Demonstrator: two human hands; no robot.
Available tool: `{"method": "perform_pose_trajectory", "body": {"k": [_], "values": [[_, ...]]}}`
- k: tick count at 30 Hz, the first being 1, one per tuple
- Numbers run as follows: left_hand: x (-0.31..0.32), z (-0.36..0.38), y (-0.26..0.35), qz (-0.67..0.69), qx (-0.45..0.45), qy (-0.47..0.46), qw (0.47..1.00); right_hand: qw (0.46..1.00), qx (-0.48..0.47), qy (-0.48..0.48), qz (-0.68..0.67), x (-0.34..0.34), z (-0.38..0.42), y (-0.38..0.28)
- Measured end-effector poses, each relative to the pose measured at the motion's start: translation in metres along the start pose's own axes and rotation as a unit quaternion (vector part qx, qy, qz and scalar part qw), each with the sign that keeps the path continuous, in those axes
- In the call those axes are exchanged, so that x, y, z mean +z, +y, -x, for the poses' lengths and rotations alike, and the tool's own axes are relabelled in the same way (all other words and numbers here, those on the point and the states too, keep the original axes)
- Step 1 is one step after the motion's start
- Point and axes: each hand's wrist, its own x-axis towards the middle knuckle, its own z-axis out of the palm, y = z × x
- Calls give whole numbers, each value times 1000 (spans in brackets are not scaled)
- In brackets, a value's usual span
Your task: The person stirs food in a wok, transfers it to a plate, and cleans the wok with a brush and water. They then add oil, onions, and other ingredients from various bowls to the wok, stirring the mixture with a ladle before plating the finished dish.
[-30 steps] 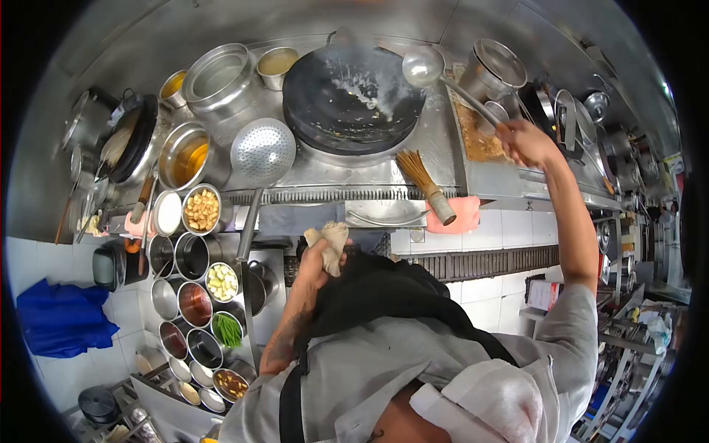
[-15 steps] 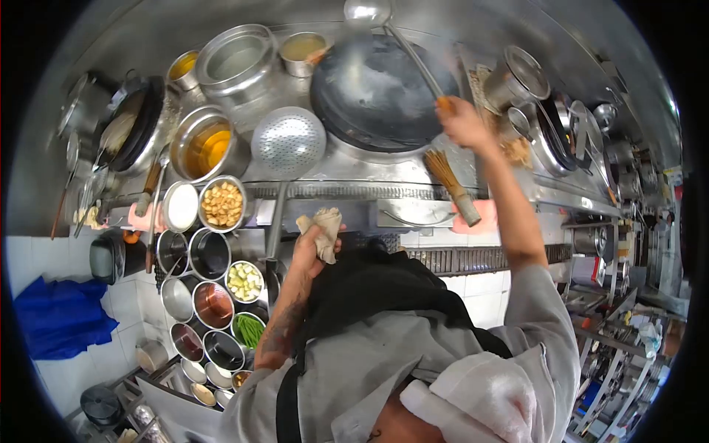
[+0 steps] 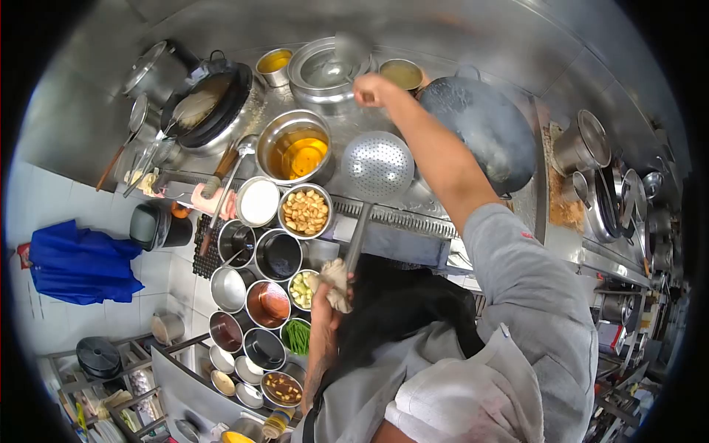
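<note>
Ladle (image 3: 352, 50) over the pot (image 3: 325, 96), right hand (image 3: 373, 90) gripping it; careless tilt could splash the stovetop (image 3: 356, 122); left hand (image 3: 323, 308) clutches a rag (image 3: 336, 284).

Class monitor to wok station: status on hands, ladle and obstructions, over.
Right hand on ladle, ladle blurred, by wide pot. Left hand gripping cloth. Steam hazing wok. Over.
</note>
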Motion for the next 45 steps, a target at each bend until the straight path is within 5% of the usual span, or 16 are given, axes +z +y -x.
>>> {"method": "perform_pose_trajectory", "body": {"k": [1,2,3,9,12,17,24,26,28,31,33,37,41,43,44,45], "values": [[-6,4,-3,16,12,7,1000,1000,0,-1,0,3,19,-8],[-11,5,-8,20,9,16,1000,965,45,-28,-259,9,63,-24],[-9,5,-11,19,11,15,1000,861,85,-53,-498,12,104,-34],[25,0,-39,-32,-25,-15,999,840,-16,-97,-534,-29,260,-11],[52,-6,-63,-29,-37,-51,998,925,-67,-23,-374,-70,347,-3],[94,-11,-120,-34,-77,-102,991,977,-67,175,-104,-137,486,24],[140,-16,-192,-84,-129,-166,974,904,6,350,244,-181,633,109],[153,-17,-203,-103,-146,-165,970,822,-97,447,339,-186,646,175],[165,-19,-210,-121,-161,-163,966,843,-119,486,194,-179,653,250],[182,-19,-209,-151,-183,-179,955,914,25,405,-17,-140,677,346],[191,-17,-205,-174,-185,-166,953,772,-81,546,316,-125,672,458],[187,-23,-198,-201,-207,-169,942,770,167,521,328,-82,701,513],[189,-30,-188,-205,-215,-174,939,730,222,507,400,-96,685,578],[190,-29,-181,-230,-219,-172,933,721,50,567,395,-107,668,499],[193,-29,-179,-231,-224,-174,931,715,5,522,465,-121,655,465],[197,-29,-176,-242,-227,-170,928,713,-43,536,450,-143,622,474]]}}
